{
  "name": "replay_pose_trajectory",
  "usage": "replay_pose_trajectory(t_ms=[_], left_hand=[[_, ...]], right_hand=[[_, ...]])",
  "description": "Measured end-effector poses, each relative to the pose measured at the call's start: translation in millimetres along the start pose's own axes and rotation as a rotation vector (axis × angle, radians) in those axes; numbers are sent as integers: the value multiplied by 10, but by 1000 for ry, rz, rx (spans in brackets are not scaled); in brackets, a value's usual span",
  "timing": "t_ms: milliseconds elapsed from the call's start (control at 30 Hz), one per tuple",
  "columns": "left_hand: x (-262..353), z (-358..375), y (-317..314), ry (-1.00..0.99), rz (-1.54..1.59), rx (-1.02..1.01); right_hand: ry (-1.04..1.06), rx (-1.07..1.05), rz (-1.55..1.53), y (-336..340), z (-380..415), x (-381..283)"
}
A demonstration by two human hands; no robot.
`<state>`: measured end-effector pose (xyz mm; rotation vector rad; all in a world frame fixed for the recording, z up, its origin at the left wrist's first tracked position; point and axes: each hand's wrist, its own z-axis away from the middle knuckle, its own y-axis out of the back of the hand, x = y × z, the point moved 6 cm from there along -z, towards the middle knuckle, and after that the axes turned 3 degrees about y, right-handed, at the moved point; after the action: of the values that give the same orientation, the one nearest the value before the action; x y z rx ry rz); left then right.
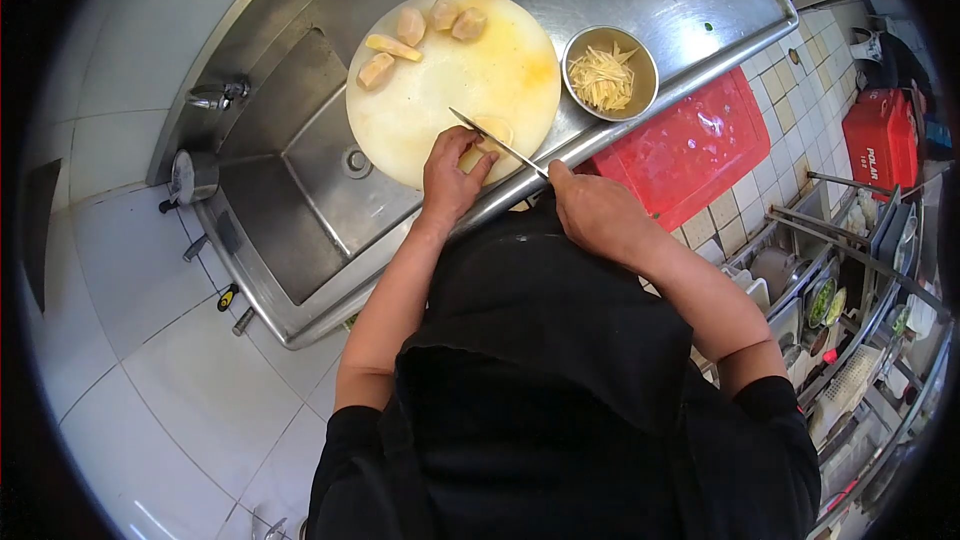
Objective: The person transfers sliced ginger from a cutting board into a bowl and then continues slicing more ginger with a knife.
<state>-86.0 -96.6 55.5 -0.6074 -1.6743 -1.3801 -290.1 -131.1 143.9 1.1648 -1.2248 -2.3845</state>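
My right hand (600, 210) grips a knife (515, 155) by its handle, the blade pointing up and left across the near edge of a round white cutting board (450, 85). Curled fingers of my left hand (452, 180) press a pale yellow piece of what looks like peeled ginger (472, 160) on the board, close beside the blade. Pale slices (495, 128) lie on the blade's far side. Along the board's far left rim rest several peeled chunks (376, 71) and a flatter cut piece (393, 47). A metal bowl (612, 40) holding thin pale yellow shreds (603, 80) stands to the right.
The board lies across a steel sink counter (690, 0), partly over the sink basin (270, 200). A tap (215, 95) and a metal pot (193, 177) are at left. Below the counter's right edge is a red lid or crate (690, 145). Shelving with containers (820, 300) stands at right.
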Motion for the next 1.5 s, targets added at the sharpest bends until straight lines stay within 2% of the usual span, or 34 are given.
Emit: replay_pose_trajectory(t_ms=[267, 400, 700, 1100, 1267, 1500], left_hand=[[20, -13, 5, 7, -35, -17], [-27, -31, 4, 42, 57, -33], [13, -41, 20, 59, 16, -24], [-24, -26, 4, 54, 47, -4], [-48, -39, 11, 73, 102, 10], [-26, -24, 5, 56, 56, 4]], right_hand=[[30, 20, 26, -256, -378, 69], [2, 15, 10, -193, -383, 89], [24, 12, -1, 59, -22, -46], [0, -79, 36, -84, -223, -24], [-21, -54, 53, -225, -487, 45], [-9, 21, 27, -43, -296, -14]])
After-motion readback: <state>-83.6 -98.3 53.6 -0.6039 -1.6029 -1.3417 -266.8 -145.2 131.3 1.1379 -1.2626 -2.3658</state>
